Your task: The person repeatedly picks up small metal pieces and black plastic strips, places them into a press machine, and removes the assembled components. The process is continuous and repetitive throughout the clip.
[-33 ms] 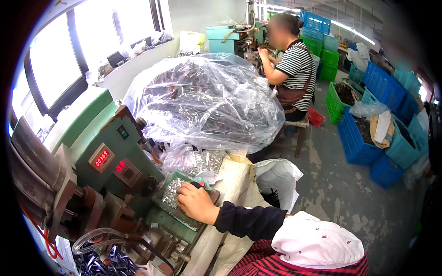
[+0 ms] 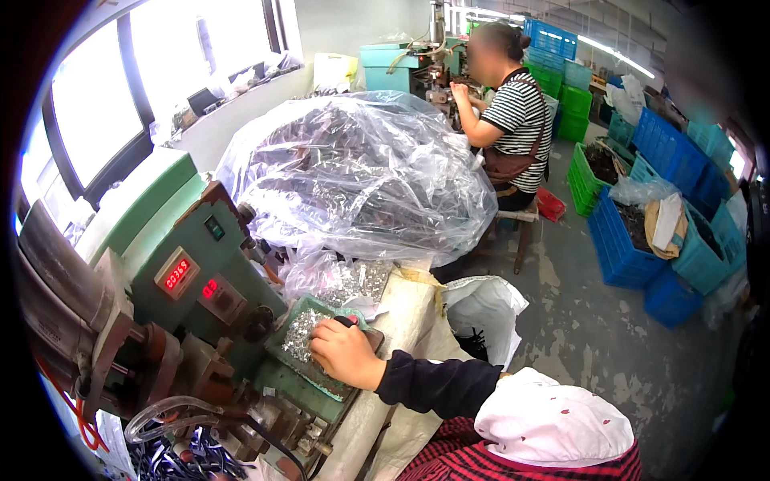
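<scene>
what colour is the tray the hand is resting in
Green, as the head view shows: the tray holds small silvery metal bits, with the right hand resting on it.

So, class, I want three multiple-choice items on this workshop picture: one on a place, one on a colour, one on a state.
1. Where does the visible hand rest?
A. on the green tray of small shiny metal parts
B. on the blue crates
C. on the window sill

2. What colour are the lit digits on the machine's display?
A. green
B. red
C. white

3. In what state is the co-worker in the striped shirt?
A. standing by the window
B. lying on the floor
C. seated, facing away at another machine

Answers:
1 A, the hand lies on the tray beside the green machine.
2 B, the numbers glow red.
3 C, the person sits on a stool with their back turned.
</scene>
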